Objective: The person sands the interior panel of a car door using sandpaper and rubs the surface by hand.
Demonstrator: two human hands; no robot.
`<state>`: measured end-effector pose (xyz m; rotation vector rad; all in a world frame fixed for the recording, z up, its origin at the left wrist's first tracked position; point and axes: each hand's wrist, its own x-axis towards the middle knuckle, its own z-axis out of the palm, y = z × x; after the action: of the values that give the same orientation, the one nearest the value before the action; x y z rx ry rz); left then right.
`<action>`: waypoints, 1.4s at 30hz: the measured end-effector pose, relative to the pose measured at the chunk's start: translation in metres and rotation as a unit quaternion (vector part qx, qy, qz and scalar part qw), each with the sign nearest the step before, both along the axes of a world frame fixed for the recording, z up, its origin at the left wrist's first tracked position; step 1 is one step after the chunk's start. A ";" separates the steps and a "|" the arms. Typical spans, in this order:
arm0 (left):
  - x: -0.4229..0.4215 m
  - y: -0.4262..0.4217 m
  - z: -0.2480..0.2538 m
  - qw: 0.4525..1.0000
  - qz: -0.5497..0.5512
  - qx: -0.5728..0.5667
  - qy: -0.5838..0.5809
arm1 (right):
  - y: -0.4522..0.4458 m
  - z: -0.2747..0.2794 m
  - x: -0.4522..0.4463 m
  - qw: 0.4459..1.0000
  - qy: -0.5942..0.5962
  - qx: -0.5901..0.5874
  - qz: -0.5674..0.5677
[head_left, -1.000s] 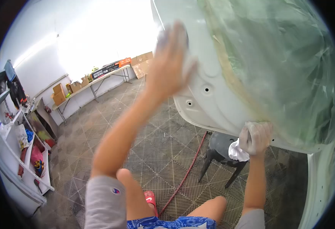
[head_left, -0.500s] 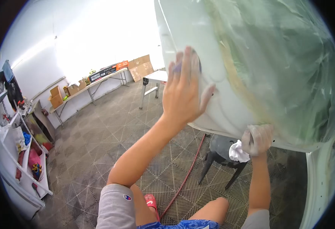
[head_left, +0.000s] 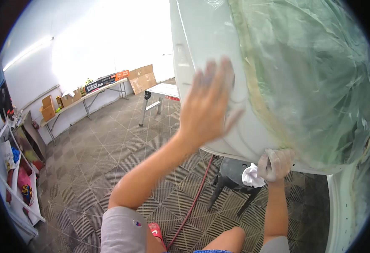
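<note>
My left hand (head_left: pixel 206 105) lies flat and blurred against a pale, smooth car panel (head_left: pixel 208 33), fingers stretched upward. Beneath its fingers is a purplish, round-edged sanding pad (head_left: pixel 233 79), mostly covered. White dust coats my right hand (head_left: pixel 275 164), whose fingers curl around the panel's lower edge. Greenish translucent masking film (head_left: pixel 307 76) covers the right part of the panel, bordered by a yellowish tape strip (head_left: pixel 252 80). Just left of my right hand, a crumpled white cloth (head_left: pixel 252 175) rests on a black stool (head_left: pixel 231 170).
A red hose (head_left: pixel 193 206) runs across the patterned floor (head_left: pixel 96 168). Behind stands a metal work platform (head_left: pixel 161 90). A long table (head_left: pixel 88 98) along the wall carries boxes, including a masking film box (head_left: pixel 100 83). At far left are cluttered shelves (head_left: pixel 28 206).
My left hand has slid to the right across the panel with the pad. My right hand keeps its hold on the lower edge. The view has turned, so the background sits further left.
</note>
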<state>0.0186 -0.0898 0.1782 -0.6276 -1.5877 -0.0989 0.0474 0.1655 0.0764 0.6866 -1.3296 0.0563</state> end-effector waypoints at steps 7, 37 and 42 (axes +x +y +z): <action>-0.013 -0.015 0.081 0.996 0.021 -0.029 0.076 | 0.002 -0.005 -0.005 1.000 0.000 -0.005 0.010; -0.012 -0.018 0.105 0.997 0.041 -0.030 0.050 | 0.003 -0.002 -0.003 1.000 0.009 0.001 0.017; 0.007 -0.005 0.035 0.999 0.019 -0.039 -0.015 | 0.007 -0.007 0.000 1.000 -0.003 0.002 0.017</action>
<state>0.0260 -0.0943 0.2131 -0.6583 -1.6369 -0.0188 0.0474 0.1720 0.0697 0.7120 -1.3237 0.0828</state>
